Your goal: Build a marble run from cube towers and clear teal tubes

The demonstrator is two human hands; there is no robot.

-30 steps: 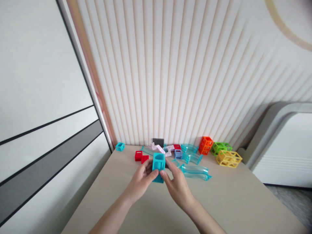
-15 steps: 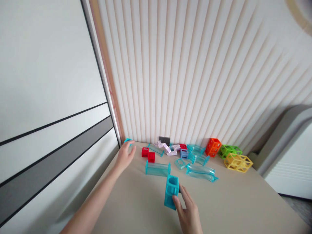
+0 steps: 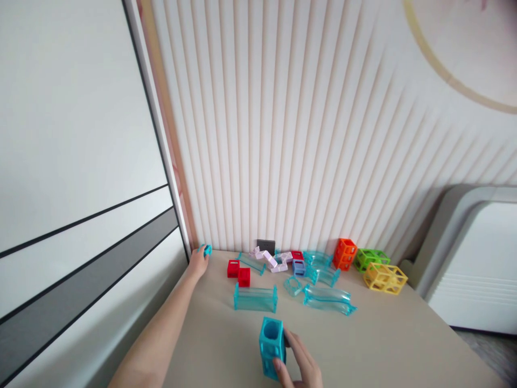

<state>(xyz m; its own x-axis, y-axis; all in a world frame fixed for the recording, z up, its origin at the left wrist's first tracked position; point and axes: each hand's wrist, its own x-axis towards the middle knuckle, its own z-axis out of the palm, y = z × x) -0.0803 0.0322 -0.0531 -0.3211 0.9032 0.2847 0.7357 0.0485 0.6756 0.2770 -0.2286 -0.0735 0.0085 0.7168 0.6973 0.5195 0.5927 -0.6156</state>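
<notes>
My left hand (image 3: 197,264) reaches to the table's far left corner, its fingers closed round a small teal block (image 3: 207,250). Near the front, my right hand (image 3: 301,360) grips a tall teal block (image 3: 271,347) with a round hole in its top; thumb on the near face, fingers behind. A clear teal straight track piece (image 3: 256,299) lies just beyond that block. Two red cubes (image 3: 244,277) sit between the straight piece and my left hand. A clear teal ring piece (image 3: 293,286) and a longer clear teal chute (image 3: 329,299) lie to the right.
Along the back are lilac zigzag pieces (image 3: 270,259), a black box (image 3: 266,246), a blue cube (image 3: 299,268) and curved clear pieces (image 3: 323,274). Orange (image 3: 344,254), green (image 3: 369,258) and yellow (image 3: 385,278) frame blocks stand right. A ribbed wall (image 3: 250,134) and white cabinet (image 3: 81,134) bound the table.
My left hand has reached further to the back left corner and closed on the small teal block. My right hand still holds the tall teal block. The whole view has shifted a little.
</notes>
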